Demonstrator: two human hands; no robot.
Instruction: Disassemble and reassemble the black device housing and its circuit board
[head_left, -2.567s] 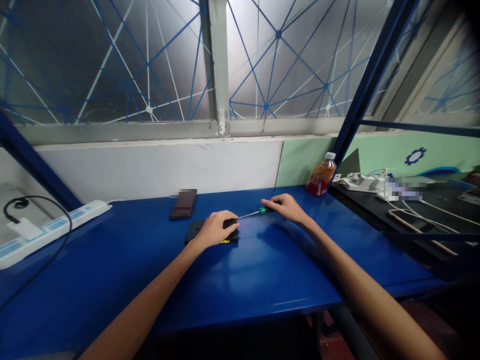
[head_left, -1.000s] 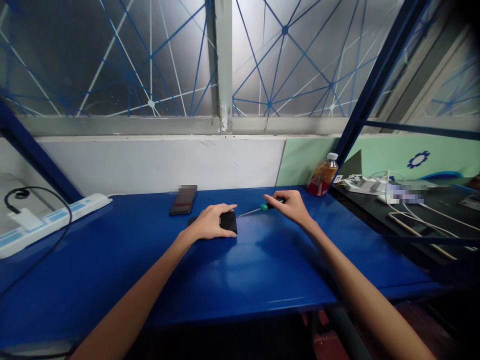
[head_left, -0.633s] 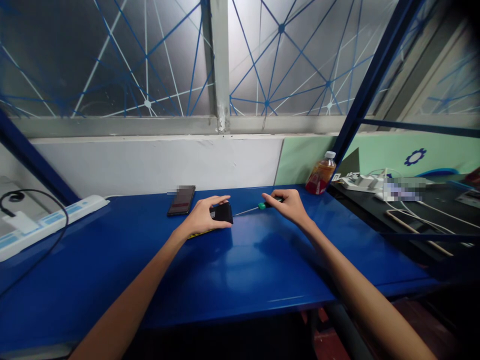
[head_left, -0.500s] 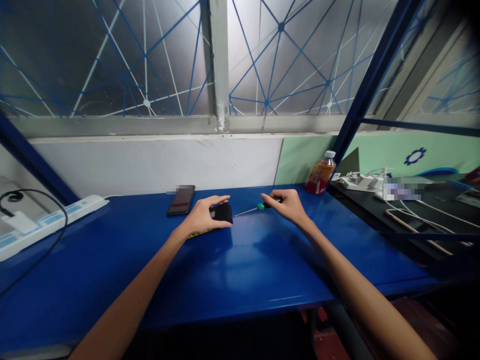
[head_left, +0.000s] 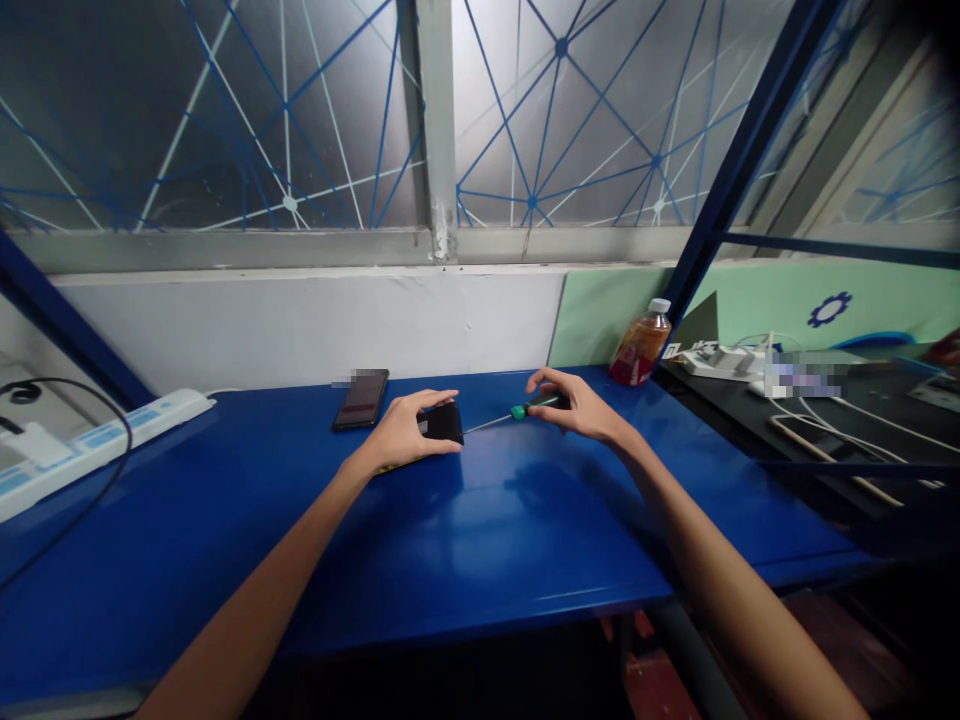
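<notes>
In the head view my left hand (head_left: 406,432) is closed around a black box-like device (head_left: 442,423) with a yellow edge and a small light label. It lies on the blue table, and its lower part is hidden under my palm. My right hand (head_left: 576,402) holds a screwdriver (head_left: 519,412) with a green and black handle, its fingers curved loosely around the grip. The thin metal shaft points left, and its tip meets the device's right end. Whether the tip sits in a screw is too small to tell.
A smartphone (head_left: 361,399) lies behind my left hand. A drink bottle (head_left: 641,343) stands at the table's back right corner. On the left is a white power strip (head_left: 161,412) with a black cable. Chargers and white cables lie on the black table (head_left: 739,425) to the right.
My right hand's fingers have loosened and spread a little around the screwdriver handle. My left hand and the device stay in place, and the view has shifted slightly.
</notes>
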